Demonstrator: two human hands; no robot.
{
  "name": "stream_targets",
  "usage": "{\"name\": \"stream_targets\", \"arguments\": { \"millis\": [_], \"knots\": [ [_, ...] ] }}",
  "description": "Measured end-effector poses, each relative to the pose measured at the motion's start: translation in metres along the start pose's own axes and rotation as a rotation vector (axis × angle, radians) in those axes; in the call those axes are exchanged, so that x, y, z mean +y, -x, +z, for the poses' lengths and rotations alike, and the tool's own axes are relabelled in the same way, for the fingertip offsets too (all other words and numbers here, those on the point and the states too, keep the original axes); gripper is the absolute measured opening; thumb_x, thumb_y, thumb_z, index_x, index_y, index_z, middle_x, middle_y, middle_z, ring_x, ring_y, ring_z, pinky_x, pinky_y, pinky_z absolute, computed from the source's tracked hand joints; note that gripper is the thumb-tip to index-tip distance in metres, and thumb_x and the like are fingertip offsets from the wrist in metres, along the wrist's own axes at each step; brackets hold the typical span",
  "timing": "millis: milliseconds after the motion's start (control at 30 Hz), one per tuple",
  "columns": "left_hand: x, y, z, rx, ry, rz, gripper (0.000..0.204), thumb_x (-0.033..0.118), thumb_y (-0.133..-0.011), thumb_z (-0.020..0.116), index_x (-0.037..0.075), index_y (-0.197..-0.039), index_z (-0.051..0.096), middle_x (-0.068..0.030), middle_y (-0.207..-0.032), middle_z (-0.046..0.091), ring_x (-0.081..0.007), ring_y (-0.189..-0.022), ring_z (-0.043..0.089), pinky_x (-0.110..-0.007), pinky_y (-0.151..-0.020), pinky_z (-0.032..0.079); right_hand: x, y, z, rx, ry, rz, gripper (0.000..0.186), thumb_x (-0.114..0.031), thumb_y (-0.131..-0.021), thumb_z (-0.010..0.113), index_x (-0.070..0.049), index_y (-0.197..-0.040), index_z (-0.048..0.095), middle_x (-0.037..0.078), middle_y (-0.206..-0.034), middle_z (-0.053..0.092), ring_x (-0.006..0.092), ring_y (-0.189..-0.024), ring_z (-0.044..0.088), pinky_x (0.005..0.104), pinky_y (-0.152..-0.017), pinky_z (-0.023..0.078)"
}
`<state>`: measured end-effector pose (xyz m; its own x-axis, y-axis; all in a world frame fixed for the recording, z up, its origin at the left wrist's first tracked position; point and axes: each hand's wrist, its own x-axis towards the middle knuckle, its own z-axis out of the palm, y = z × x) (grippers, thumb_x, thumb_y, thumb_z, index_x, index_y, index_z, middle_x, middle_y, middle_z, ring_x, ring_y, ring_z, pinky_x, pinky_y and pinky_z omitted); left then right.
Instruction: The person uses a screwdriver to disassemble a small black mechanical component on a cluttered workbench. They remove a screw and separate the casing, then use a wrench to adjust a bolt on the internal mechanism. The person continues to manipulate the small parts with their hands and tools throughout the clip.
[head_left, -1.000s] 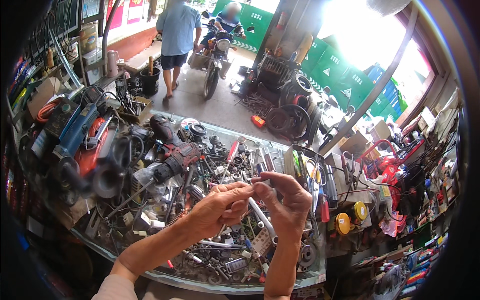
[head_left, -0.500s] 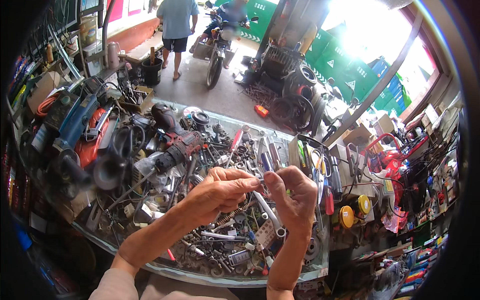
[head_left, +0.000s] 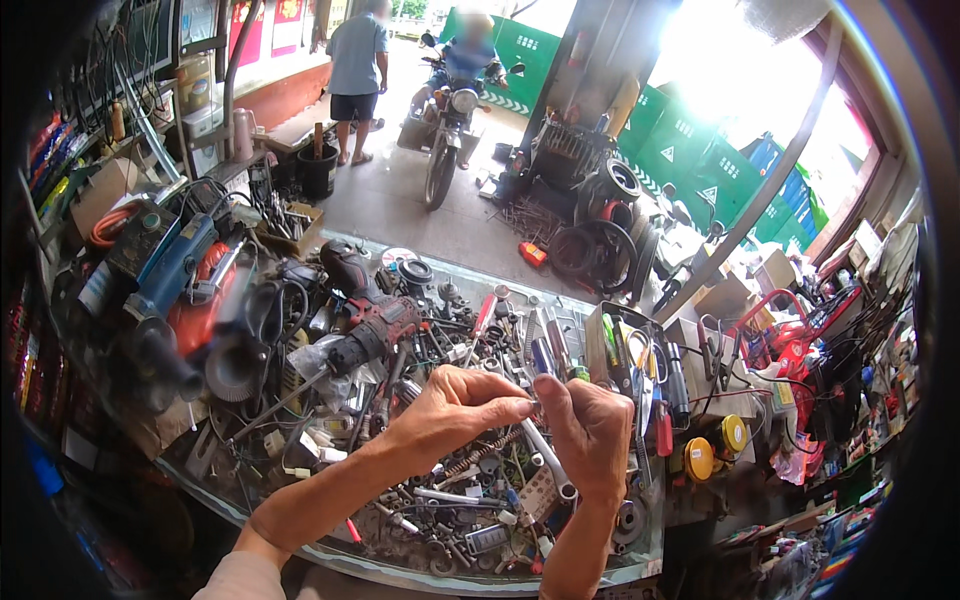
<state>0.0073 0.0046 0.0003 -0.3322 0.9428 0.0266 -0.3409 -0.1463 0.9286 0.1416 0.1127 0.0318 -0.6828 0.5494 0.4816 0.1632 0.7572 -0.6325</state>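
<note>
Tiny part, too small to identify, sits in the left hand's narrow fingertip grip, right hand curled just beside it, its grip unclear, both above a wrench on the cluttered glass tabletop, red-black drill further left.

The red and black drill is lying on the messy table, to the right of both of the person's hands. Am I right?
Nearly! Just the side is wrong. The head view shows the red and black drill lying on the messy table, to the left of both the left hand and the right hand.
</note>
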Motion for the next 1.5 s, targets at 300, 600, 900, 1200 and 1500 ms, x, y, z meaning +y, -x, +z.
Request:
{"name": "stream_targets", "arguments": {
  "millis": [300,600,900,1200,1500],
  "knots": [
    [0.007,0.005,-0.005,-0.068,-0.012,-0.053,0.019,0.016,-0.088,0.067,-0.001,-0.098,0.070,-0.0029,-0.087,0.068,-0.0051,-0.080,0.059,-0.020,-0.071,0.048,-0.008,0.004,-0.007,-0.095,-0.139,0.020,0.022,-0.021,-0.087,0.067,0.000,-0.080,0.065,0.010,-0.067,0.061,0.0197,-0.057,0.058,0.0308,-0.051,0.043],
    [0.008,0.006,-0.004,-0.039,-0.029,-0.043,0.020,0.016,-0.088,0.068,-0.002,-0.096,0.070,-0.0034,-0.085,0.069,-0.0053,-0.078,0.059,-0.021,-0.068,0.048,-0.006,0.004,-0.006,-0.045,-0.220,0.121,0.027,-0.027,-0.089,0.066,0.001,-0.087,0.066,0.010,-0.071,0.063,0.0152,-0.052,0.054,0.0285,-0.049,0.043],
    [0.008,0.006,-0.004,-0.075,-0.016,-0.019,0.020,0.016,-0.088,0.068,-0.002,-0.097,0.070,-0.0044,-0.087,0.070,-0.0069,-0.081,0.061,-0.022,-0.074,0.049,0.002,0.005,-0.007,-0.163,-0.177,0.136,0.027,-0.024,-0.090,0.064,0.002,-0.085,0.065,0.009,-0.065,0.060,0.0138,-0.053,0.054,0.0281,-0.048,0.041],
    [0.008,0.006,-0.008,-0.069,-0.017,-0.083,0.020,0.016,-0.088,0.067,-0.002,-0.098,0.070,-0.0046,-0.087,0.069,-0.0071,-0.081,0.061,-0.022,-0.074,0.049,-0.014,0.006,-0.004,-0.018,-0.306,0.083,0.034,-0.026,-0.090,0.065,0.002,-0.071,0.060,0.011,-0.058,0.054,0.0131,-0.050,0.053,0.0331,-0.046,0.038],
    [0.000,0.003,-0.005,-0.077,0.004,-0.052,0.018,0.018,-0.089,0.067,0.001,-0.094,0.069,0.0007,-0.081,0.066,-0.0020,-0.072,0.054,-0.019,-0.061,0.041,0.006,0.005,-0.002,-0.098,-0.082,0.108,0.021,-0.022,-0.087,0.068,-0.001,-0.087,0.065,0.005,-0.065,0.062,0.0097,-0.051,0.054,0.0254,-0.048,0.043]
  ]
}}
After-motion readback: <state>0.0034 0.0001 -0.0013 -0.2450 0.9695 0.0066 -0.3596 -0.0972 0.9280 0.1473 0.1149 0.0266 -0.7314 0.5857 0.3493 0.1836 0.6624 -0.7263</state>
